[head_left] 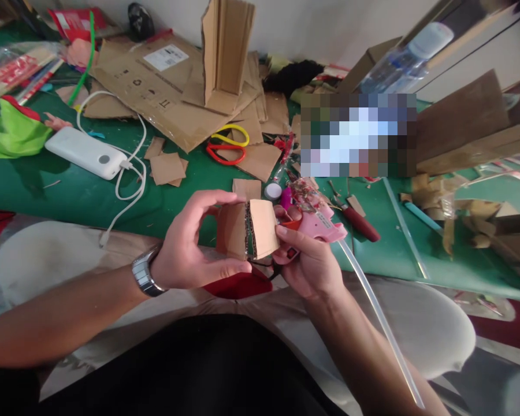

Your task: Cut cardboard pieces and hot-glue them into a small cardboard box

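Observation:
My left hand is curled round a small folded piece of cardboard, thumb below and fingers above. A second cardboard panel stands beside it, with a dark, rough-edged gap between the two. In my right hand is a pink glue gun with an orange trigger, its nozzle end pointing away from me. A long clear glue stick sticks out of its back. My right thumb and fingertips also touch the right edge of the cardboard panel.
Scissors with yellow and red handles lie among cardboard scraps on the green table. A white power bank with its cable sits left. An upright cardboard piece stands behind. A red-handled tool and another glue stick lie right.

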The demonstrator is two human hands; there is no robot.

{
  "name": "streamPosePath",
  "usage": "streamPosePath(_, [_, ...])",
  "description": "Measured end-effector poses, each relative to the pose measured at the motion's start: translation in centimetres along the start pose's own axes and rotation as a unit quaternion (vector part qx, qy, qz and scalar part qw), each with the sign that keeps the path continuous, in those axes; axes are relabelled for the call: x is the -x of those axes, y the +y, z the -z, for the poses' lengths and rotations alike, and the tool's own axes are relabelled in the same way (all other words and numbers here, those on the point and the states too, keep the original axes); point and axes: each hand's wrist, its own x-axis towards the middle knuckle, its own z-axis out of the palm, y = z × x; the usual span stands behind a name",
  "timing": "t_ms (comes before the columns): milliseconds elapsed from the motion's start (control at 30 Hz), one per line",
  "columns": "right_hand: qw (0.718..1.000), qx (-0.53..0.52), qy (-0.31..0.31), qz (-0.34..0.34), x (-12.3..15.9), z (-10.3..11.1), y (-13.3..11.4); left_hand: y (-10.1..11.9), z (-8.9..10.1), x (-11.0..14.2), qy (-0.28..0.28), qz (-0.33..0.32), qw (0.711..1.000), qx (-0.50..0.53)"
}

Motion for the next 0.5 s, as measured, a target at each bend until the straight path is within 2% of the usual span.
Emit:
streamPosePath(300, [0.998,0.037,-0.035,0.02,-0.17,0.31,0.38,0.54,0.21,-0.23,0.002,0.008,1.0,-0.02])
streamPosePath(500, [0.999,0.035,-0.029,0.024,-0.22,0.33,0.52,0.4,0.1,-0.32,0.011,-0.006,1.0,-0.011])
